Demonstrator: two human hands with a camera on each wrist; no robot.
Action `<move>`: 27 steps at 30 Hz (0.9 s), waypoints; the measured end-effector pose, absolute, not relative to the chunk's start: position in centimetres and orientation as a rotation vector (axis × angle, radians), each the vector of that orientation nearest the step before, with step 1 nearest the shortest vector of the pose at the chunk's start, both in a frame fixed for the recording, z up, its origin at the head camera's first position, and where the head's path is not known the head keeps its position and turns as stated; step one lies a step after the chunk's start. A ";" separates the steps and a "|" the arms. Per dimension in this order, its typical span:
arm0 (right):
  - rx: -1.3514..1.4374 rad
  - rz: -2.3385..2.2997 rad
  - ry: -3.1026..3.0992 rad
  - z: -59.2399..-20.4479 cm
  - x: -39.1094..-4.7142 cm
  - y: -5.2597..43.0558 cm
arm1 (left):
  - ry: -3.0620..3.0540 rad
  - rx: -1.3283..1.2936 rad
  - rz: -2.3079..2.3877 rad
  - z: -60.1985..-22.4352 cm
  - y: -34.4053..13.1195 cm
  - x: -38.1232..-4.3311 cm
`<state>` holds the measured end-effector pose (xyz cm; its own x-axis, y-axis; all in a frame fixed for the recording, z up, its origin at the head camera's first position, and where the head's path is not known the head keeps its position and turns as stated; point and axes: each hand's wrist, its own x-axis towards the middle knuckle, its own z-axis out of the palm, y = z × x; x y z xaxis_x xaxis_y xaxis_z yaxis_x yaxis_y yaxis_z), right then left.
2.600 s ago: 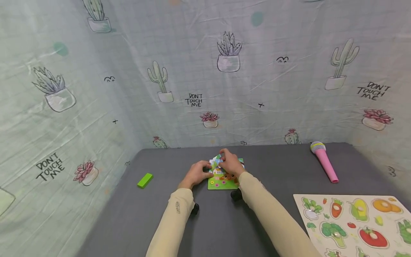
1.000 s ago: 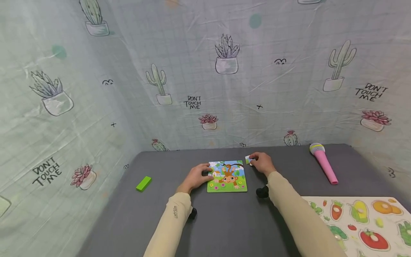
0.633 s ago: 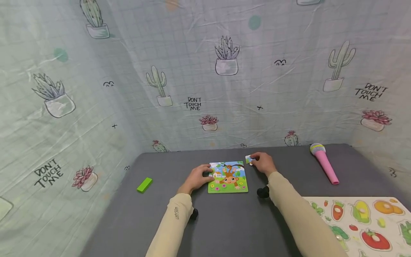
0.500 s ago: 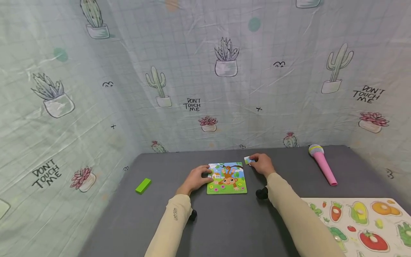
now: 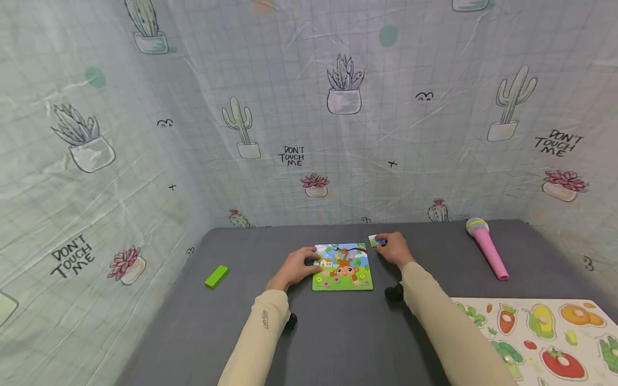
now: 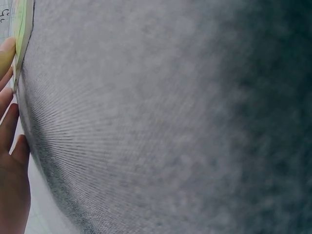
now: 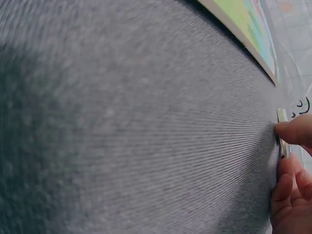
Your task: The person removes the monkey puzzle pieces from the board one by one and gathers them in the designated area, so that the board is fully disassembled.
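A square jigsaw puzzle (image 5: 344,277) with a monkey on a branch lies flat on the dark grey tabletop in the head view. My left hand (image 5: 294,266) rests at its left edge, thumb and forefinger spread apart and touching the edge. The left wrist view shows the thumb against the board's edge (image 6: 22,34). Just beyond the board's upper right corner, my right hand (image 5: 396,250) pinches a small white, blue and green puzzle piece (image 5: 372,240). In the right wrist view, thumb and fingers meet at that thin piece (image 7: 282,116); my fingers hide part of it.
A bright green block (image 5: 216,277) lies to the left. On the right are a pink toy microphone (image 5: 491,252) and a white vegetable-and-fruit board (image 5: 543,347), partly under my right sleeve. A cactus-print cloth (image 5: 309,123) hangs behind and along the sides of the table.
My right hand has moved right, from over the puzzle to the small piece beside it, uncovering the monkey picture. It has barely moved in the last second. My left hand stays at the puzzle's left edge.
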<state>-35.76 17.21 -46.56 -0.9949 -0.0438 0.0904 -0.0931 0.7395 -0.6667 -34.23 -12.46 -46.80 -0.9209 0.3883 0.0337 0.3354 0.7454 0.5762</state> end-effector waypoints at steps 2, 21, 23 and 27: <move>0.113 1.101 -2.852 -46.6 -35.7 17.2 | 2.855 0.599 0.919 -46.9 -12.5 -34.2; 0.022 1.131 -2.811 -46.9 -35.8 16.5 | 2.846 0.571 0.934 -46.8 -12.5 -34.2; 0.017 1.136 -2.806 -46.6 -35.7 16.2 | 2.846 0.576 0.934 -46.7 -12.5 -34.3; 0.087 1.165 -2.827 -45.8 -35.7 14.9 | 2.841 0.571 0.930 -46.6 -12.5 -34.3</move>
<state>-35.66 14.89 -45.82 -0.9950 -0.0208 0.0980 -0.0837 0.7088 -0.7005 -34.32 -12.48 -46.64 -0.9248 0.3797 0.0225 0.3196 0.7435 0.5874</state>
